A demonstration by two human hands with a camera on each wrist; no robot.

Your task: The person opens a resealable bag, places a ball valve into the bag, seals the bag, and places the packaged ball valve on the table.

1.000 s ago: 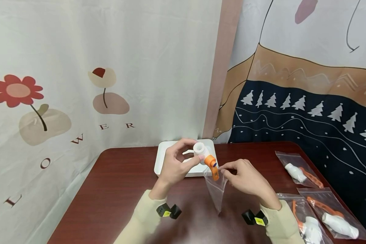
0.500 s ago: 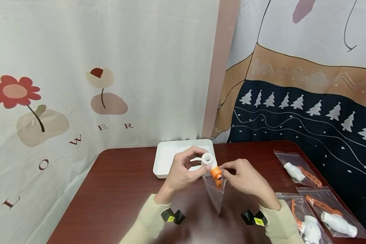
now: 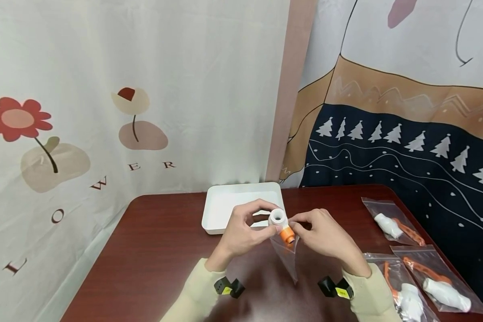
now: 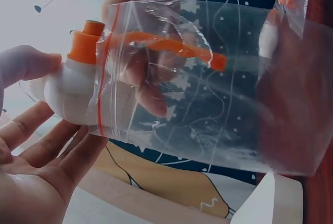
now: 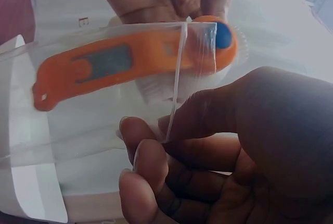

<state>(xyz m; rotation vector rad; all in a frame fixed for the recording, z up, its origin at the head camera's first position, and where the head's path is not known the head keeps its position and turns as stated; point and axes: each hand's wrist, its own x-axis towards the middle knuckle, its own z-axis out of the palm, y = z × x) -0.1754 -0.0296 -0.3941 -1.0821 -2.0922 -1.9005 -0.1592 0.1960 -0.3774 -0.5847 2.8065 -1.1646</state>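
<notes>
My left hand (image 3: 245, 230) grips a white plastic ball valve (image 3: 278, 218) with an orange lever handle, thumb on one side and fingers on the other. The handle (image 4: 182, 49) lies inside a clear zip bag (image 4: 234, 114), seen through the plastic in both wrist views. Part of the white body (image 4: 67, 94) is still outside the bag's red-striped mouth. My right hand (image 3: 326, 235) pinches the bag's mouth edge between thumb and fingers, just right of the valve. From the head view the bag (image 3: 287, 261) hangs below both hands, its tip near the table.
A white tray (image 3: 225, 201) stands behind my hands at the table's back edge. Along the right side of the brown table (image 3: 145, 259) lie bagged valves (image 3: 388, 226), each white with an orange handle. Printed curtains (image 3: 209, 89) rise behind the table.
My left hand has moved right and down, carrying the valve with it. The handle has slid deeper into the bag. My right hand has stayed almost still, holding the bag's edge.
</notes>
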